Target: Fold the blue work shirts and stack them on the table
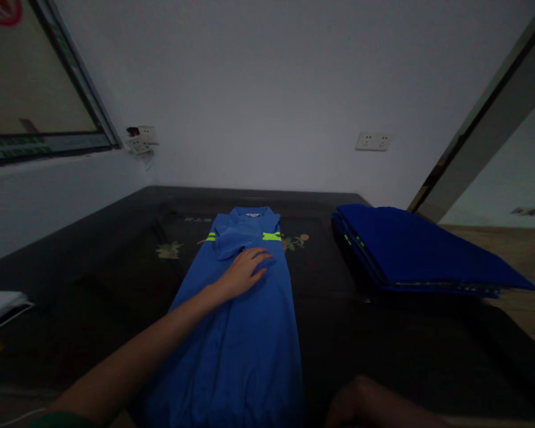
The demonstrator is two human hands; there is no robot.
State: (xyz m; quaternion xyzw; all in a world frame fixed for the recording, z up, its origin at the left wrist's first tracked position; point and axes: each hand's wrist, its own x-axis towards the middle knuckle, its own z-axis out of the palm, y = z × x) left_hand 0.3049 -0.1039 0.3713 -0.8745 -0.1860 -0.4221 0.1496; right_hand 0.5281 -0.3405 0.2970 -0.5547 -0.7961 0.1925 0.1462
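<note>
A blue garment point(254, 321) with a collar and yellow-green stripes lies lengthwise on the dark table, its collar end toward the wall. One sleeve is folded over the upper part. My left hand point(246, 272) rests on the garment just below that folded piece, palm down with the fingers spread. Near the bottom edge, right of the garment, my right hand point(354, 401) is dark and blurred, and its fingers cannot be made out.
A stack of folded darker blue cloth point(423, 246) lies on the right of the dark table point(325, 333). At the left edge is a white object point(2, 303) with a cord. Wall sockets point(373, 141) are behind the table.
</note>
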